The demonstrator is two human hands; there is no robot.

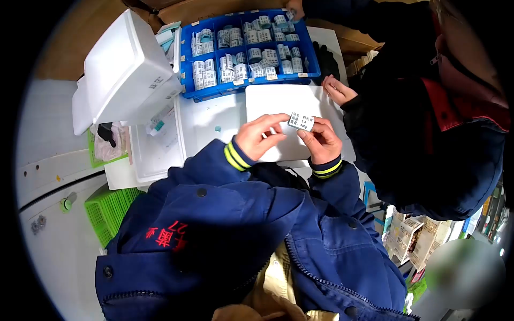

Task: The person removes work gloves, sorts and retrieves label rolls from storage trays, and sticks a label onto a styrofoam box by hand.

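Observation:
My right hand (325, 142) pinches a small roll of printed labels (301, 121) between thumb and fingers, its white face with black characters and "500g" turned toward me. Just left of it is my left hand (261, 137), thumb and index finger apart, the index fingertip close to the label's edge; whether it touches cannot be made out. Beneath both hands lies a white board or lid (276, 99). Beyond it stands a blue divided tray (249, 85) whose compartments hold many similar label rolls (230, 37).
A co-worker in dark clothing stands at the right, one hand (338, 91) by the white board and another hand (294, 9) at the blue tray's far corner. White foam boxes (115, 64) are stacked at the left. Green baskets (110, 211) sit lower left.

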